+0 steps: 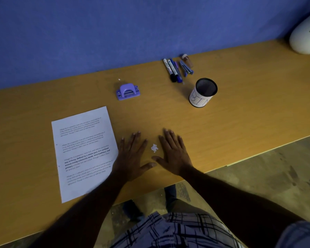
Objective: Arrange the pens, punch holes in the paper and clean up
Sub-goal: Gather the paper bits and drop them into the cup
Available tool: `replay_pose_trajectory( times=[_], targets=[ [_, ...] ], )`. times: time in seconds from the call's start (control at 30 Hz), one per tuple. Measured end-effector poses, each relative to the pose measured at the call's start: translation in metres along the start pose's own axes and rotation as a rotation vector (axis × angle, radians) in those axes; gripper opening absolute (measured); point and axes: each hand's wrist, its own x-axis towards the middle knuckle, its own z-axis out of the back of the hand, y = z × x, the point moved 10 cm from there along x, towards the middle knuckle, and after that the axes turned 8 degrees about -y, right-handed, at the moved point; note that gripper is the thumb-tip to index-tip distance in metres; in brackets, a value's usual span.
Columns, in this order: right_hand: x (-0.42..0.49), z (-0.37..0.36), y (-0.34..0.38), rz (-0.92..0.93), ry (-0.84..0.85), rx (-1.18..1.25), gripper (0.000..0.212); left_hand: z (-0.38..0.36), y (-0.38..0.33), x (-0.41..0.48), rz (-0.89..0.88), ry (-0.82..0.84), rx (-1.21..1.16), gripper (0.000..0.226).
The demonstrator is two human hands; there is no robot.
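Note:
A small heap of white paper dots (154, 148) lies on the wooden desk (240, 111) between my two hands. My left hand (132, 155) rests flat, fingers spread, just left of the dots, its edge touching the printed sheet of paper (82, 151). My right hand (174, 153) lies flat to their right, holding nothing. A purple hole punch (127, 91) sits farther back. Several pens and markers (174, 70) lie side by side near the wall. A black mesh cup (203, 93) with a white label reading "BIN" stands upright, right of the punch.
A purple stapler (186, 68) and a small brown bottle (187, 59) lie beside the pens. A white plant pot (306, 35) stands at the far right against the blue wall. The desk's front edge runs just below my wrists, with floor beyond.

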Motion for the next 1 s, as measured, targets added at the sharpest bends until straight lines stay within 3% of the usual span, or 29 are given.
replay_pose_trajectory(
  times=[0.23,0.37,0.5,0.67,1.0],
  targets=[
    [0.012,0.005,0.006,-0.116,-0.035,0.015,0.074,0.005,0.020,-0.008,0.066,-0.027,0.013,0.096],
    [0.019,0.021,0.006,-0.090,-0.111,0.089,0.059,0.008,0.020,-0.008,0.066,-0.032,0.005,0.094],
    [0.016,0.022,0.013,0.070,-0.030,0.177,0.059,0.010,0.016,-0.008,0.058,-0.042,-0.029,0.092],
    [0.001,0.008,0.046,0.328,0.050,0.087,0.050,0.007,0.010,-0.005,0.048,-0.009,-0.051,0.095],
    [-0.009,0.028,0.057,0.543,-0.057,-0.100,0.045,0.006,0.011,-0.004,0.058,0.030,-0.008,0.100]
  ],
)
